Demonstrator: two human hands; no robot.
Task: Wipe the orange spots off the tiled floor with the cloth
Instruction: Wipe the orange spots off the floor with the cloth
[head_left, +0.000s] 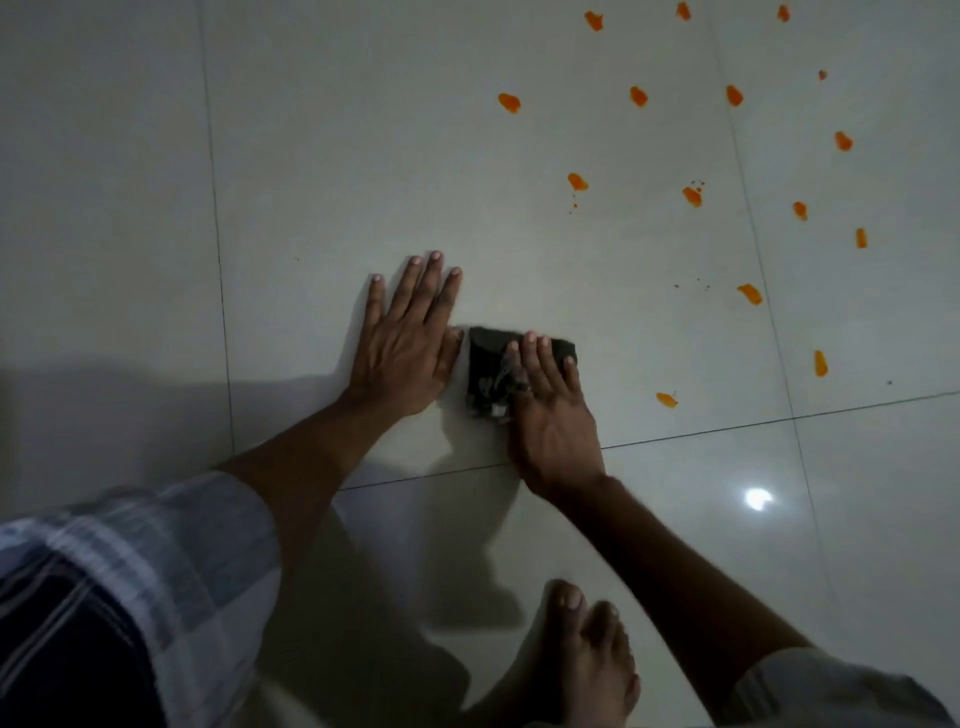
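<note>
1. Two hands are low on the tiled floor (519, 156): the left hand (402, 338) lies flat with fingers spread wide, empty.
2. The right hand (550, 415) presses straight fingers onto the dark folded cloth (488, 369) (just beside the left thumb).
3. Orange spots (693, 196) lie scattered up and right, apart from the cloth.
4. A bare foot (587, 660) stands near the bottom.

The right hand (545, 415) covers the near right part of the dark folded cloth (491, 371), both checked sleeves and the bare foot (587, 660) run off the bottom edge, and the topmost orange spots (683, 10) are clipped by the top edge.
</note>
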